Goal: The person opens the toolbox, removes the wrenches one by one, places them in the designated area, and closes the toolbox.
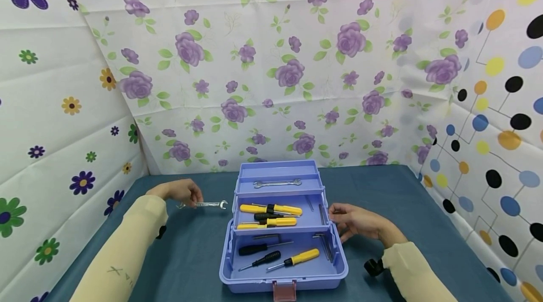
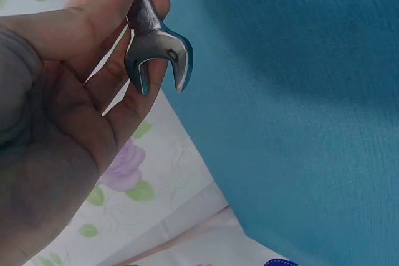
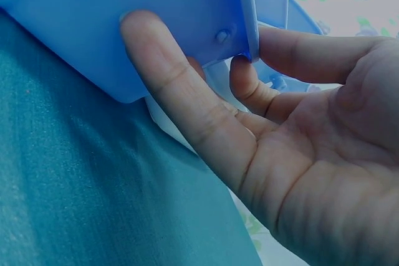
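Note:
A silver open-end wrench (image 1: 210,204) is pinched in my left hand (image 1: 183,192), held left of the toolbox over the table. Its open jaw end (image 2: 159,48) shows below the thumb in the left wrist view. The blue toolbox (image 1: 284,285) stands opened out with its stepped trays. My right hand (image 1: 358,221) grips the right edge of the middle tray (image 3: 248,10) between thumb and fingertips, while another finger lies along the box's side. Yellow screwdrivers (image 1: 271,209) and a black-handled one lie in that tray. A second wrench (image 1: 277,183) lies in the top tray.
In the bottom compartment are a yellow-handled screwdriver (image 1: 302,257), black-handled screwdrivers (image 1: 267,258) and several hex keys (image 1: 325,248). A brown latch (image 1: 284,291) hangs at the toolbox front. Blue-green cloth (image 1: 186,259) covers the table, with patterned curtains (image 1: 292,76) around three sides.

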The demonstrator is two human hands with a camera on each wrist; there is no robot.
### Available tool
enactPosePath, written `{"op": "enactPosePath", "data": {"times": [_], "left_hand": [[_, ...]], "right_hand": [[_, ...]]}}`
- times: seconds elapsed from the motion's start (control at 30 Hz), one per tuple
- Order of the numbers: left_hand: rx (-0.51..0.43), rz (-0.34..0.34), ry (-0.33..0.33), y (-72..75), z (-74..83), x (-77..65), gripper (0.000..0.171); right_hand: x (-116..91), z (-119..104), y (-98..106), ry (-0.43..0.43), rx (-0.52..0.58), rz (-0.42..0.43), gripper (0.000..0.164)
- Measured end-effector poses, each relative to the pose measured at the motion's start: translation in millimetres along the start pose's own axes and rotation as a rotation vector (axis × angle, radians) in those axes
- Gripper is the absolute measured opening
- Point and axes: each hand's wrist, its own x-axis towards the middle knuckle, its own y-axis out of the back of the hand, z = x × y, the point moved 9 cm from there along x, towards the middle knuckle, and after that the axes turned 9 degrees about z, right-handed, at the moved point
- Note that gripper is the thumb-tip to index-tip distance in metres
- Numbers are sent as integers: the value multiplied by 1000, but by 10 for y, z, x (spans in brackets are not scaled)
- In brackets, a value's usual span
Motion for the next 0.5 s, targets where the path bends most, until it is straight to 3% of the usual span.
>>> {"op": "enactPosePath", "data": {"times": [0.5], "left_hand": [[-1, 23, 60, -174, -169, -46, 15]], "right_hand": [[7, 1, 0, 2, 6, -6, 28]]}}
